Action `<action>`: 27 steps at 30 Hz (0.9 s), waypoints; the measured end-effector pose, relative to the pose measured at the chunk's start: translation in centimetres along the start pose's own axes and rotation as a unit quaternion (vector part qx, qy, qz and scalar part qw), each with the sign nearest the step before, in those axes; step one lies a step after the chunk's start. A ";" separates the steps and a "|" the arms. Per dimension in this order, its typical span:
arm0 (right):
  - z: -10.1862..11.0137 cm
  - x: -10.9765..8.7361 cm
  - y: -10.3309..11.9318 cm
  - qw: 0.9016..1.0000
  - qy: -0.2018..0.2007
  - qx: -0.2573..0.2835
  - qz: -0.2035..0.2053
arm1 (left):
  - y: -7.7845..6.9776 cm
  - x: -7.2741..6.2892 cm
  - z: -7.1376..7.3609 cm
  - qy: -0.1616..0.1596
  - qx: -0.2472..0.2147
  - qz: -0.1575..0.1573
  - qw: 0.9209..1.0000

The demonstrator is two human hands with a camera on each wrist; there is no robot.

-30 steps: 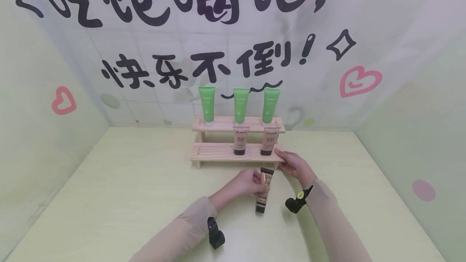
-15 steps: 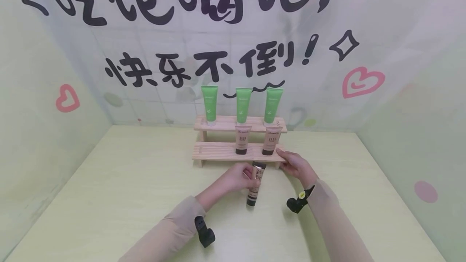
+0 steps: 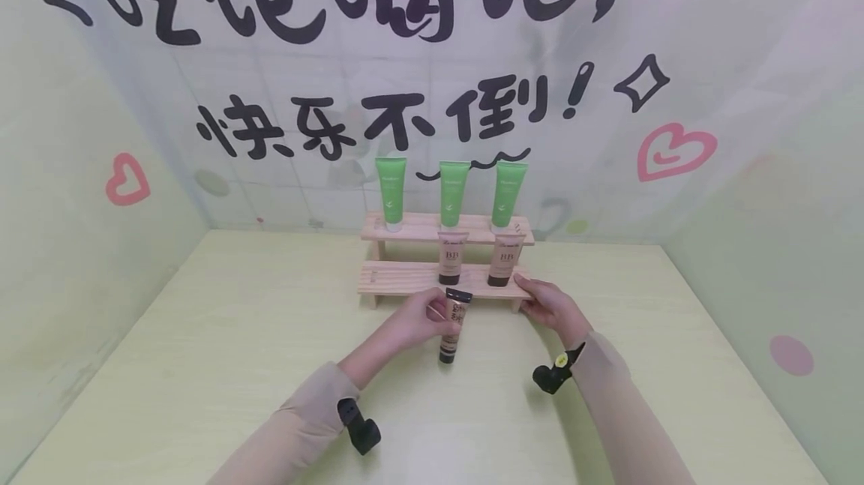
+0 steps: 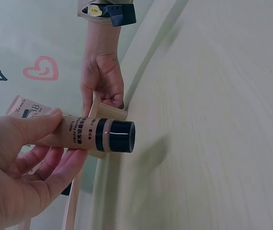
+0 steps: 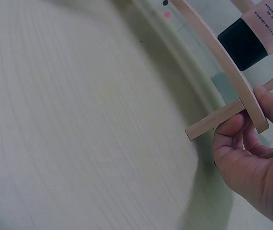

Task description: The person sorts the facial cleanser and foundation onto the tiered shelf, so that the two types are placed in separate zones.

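Observation:
My left hand pinches a liquid foundation tube between thumb and fingers, in front of the two-tier wooden rack. The tube is tan with a black cap, which points down in the head view. With thumb above and curled fingers beneath, my right hand grips the right end of the rack's lower shelf. Two pink BB cream tubes stand cap-down on that shelf, at its middle and right. On the upper shelf several green tubes, three across, stand upright; one is the left green tube.
The rack stands on a pale wood-grain table. Behind it rises a printed backdrop with black lettering, and side walls flank the table. The left part of the lower shelf bears nothing.
The foundation tube has moved left and toward the rack in my left hand. My right hand keeps its grip on the shelf end. The head view has shifted slightly.

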State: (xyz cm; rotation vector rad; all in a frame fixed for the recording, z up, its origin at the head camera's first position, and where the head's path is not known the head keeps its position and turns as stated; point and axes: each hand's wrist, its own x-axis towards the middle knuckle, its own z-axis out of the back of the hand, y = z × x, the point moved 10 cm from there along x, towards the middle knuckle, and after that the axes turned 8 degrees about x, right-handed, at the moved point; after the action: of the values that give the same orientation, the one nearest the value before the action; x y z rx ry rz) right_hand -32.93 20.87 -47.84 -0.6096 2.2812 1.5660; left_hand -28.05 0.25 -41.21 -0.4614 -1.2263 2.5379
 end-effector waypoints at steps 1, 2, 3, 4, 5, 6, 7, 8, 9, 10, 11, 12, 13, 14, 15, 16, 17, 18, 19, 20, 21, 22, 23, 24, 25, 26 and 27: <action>0.0 0.0 0.0 1.000 0.001 -0.002 0.000 | 0.0 -0.1 0.2 -0.003 0.001 -0.004 1.000; -0.1 -0.1 0.0 1.000 0.003 -0.001 0.000 | 0.0 -0.1 0.4 -0.005 0.002 -0.005 1.000; -0.1 -0.1 0.0 1.000 0.004 -0.001 0.000 | 0.1 -0.2 0.6 -0.008 0.003 -0.006 1.000; -0.1 -0.1 0.0 1.000 0.004 0.000 0.001 | 0.1 -0.2 0.9 -0.012 0.004 -0.006 1.000; -0.1 -0.1 0.0 1.000 0.004 -0.001 0.001 | 0.2 -0.3 1.1 -0.016 0.004 -0.006 1.000; -0.1 -0.1 0.0 1.000 0.005 -0.001 0.001 | 0.2 -0.4 1.4 -0.020 0.005 -0.006 1.000; -0.1 -0.1 0.0 1.000 0.005 0.000 0.001 | 0.2 -0.4 1.7 -0.025 0.007 -0.005 1.000; -0.1 -0.1 0.1 1.000 0.003 0.000 0.000 | 0.3 -0.4 2.0 -0.029 0.006 -0.002 1.000; -0.1 -0.1 0.0 1.000 0.001 0.000 -0.001 | 0.4 -0.5 2.3 -0.035 0.006 -0.001 0.999; -0.1 -0.1 0.0 1.000 0.000 -0.001 -0.003 | 0.4 -0.5 2.6 -0.040 0.005 0.001 0.999; -0.1 -0.2 0.0 1.000 -0.002 -0.001 -0.004 | 0.5 -0.5 2.9 -0.046 0.006 0.002 0.999; -0.1 -0.1 0.0 1.000 -0.003 0.000 -0.005 | 0.5 -0.5 3.3 -0.052 0.005 0.003 0.999; 0.0 -0.1 0.0 1.000 -0.006 0.002 -0.005 | 0.6 -0.5 3.7 -0.058 0.006 0.004 0.998; 0.0 -0.1 0.0 1.000 -0.005 0.001 -0.006 | 0.7 -0.5 4.1 -0.064 0.004 0.005 0.998; 0.0 -0.1 0.0 1.000 -0.005 0.004 -0.006 | 0.7 -0.5 4.5 -0.071 0.003 0.007 0.997; 0.0 -0.1 0.0 1.000 -0.003 0.005 -0.006 | 0.8 -0.4 4.9 -0.077 0.002 0.010 0.997; -0.1 -0.1 0.0 1.000 -0.002 0.007 -0.005 | 0.9 -0.4 5.4 -0.082 -0.002 0.013 0.997; -0.1 -0.1 0.0 1.000 0.000 0.009 -0.005 | 1.0 -0.4 5.8 -0.086 -0.007 0.016 0.996; -0.1 -0.1 0.0 1.000 0.002 0.011 -0.004 | 1.0 -0.3 6.3 -0.090 -0.009 0.021 0.996; -0.1 -0.1 0.0 1.000 0.003 0.012 -0.004 | 1.1 -0.2 6.7 -0.093 -0.013 0.022 0.995; -0.1 -0.1 0.0 1.000 0.005 0.013 -0.002 | 1.1 -0.2 7.1 -0.096 -0.015 0.025 0.995; -0.1 -0.1 0.0 1.000 0.007 0.014 -0.001 | 1.2 -0.1 7.5 -0.099 -0.020 0.027 0.995; -0.1 0.0 0.0 1.000 0.008 0.016 0.000 | 1.3 0.0 7.8 -0.102 -0.024 0.029 0.994; -0.1 0.0 0.0 1.000 0.009 0.017 0.001 | 1.4 0.0 8.2 -0.106 -0.027 0.031 0.994; -0.1 0.0 0.1 1.000 0.009 0.017 0.001 | 1.6 0.1 8.5 -0.110 -0.027 0.034 0.993; -0.1 0.0 0.1 1.000 0.009 0.018 0.002 | 1.7 0.2 8.8 -0.115 -0.029 0.035 0.992; 0.0 0.0 0.1 1.000 0.009 0.019 0.002 | 1.9 0.2 9.1 -0.120 -0.034 0.038 0.991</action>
State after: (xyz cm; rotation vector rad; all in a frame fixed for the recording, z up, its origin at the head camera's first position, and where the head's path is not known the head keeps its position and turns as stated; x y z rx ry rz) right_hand -32.96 20.86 -47.77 -0.6130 2.3208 1.5215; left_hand -32.14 -7.20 -37.42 -0.2240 -1.4064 2.6853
